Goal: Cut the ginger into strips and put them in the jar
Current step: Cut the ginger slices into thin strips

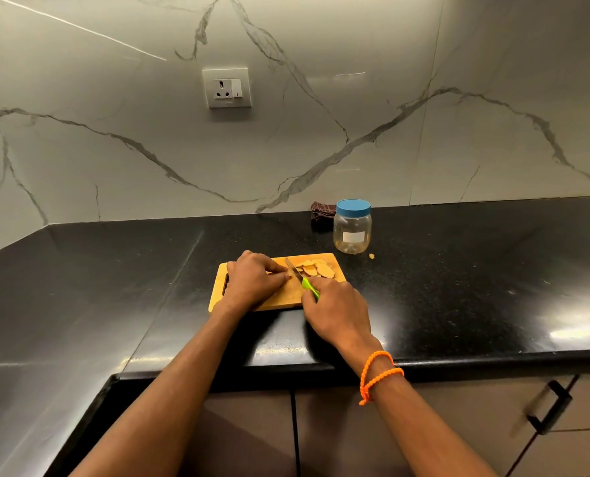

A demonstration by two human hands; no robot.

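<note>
Two bare forearms reach in from the bottom edge over a black countertop (458, 270), the right wrist wearing an orange beaded bracelet (377, 375). Furthest left on the wooden cutting board (286, 297), the left hand (255, 280) lies palm down with its fingers curled together, the fingertips (286, 275) pressing on something at the blade; what they pin down is hidden. Just to their right, the knife (295, 271) slants across the board, its green handle wrapped tight in the closed right hand (338, 311). Right of the blade, flat ginger slices (316, 268) lie fanned and overlapping on the board's far right corner. Beyond that corner stands the clear jar (352, 232), blue lid on, with a white label whose writing is too small to read. A small ginger scrap (372, 256) lies on the counter just beside the jar's base. Behind the jar, a dark cloth (321, 215) is bunched against the marble wall. Higher up the wall sits a white socket (227, 87) with a switch.
</note>
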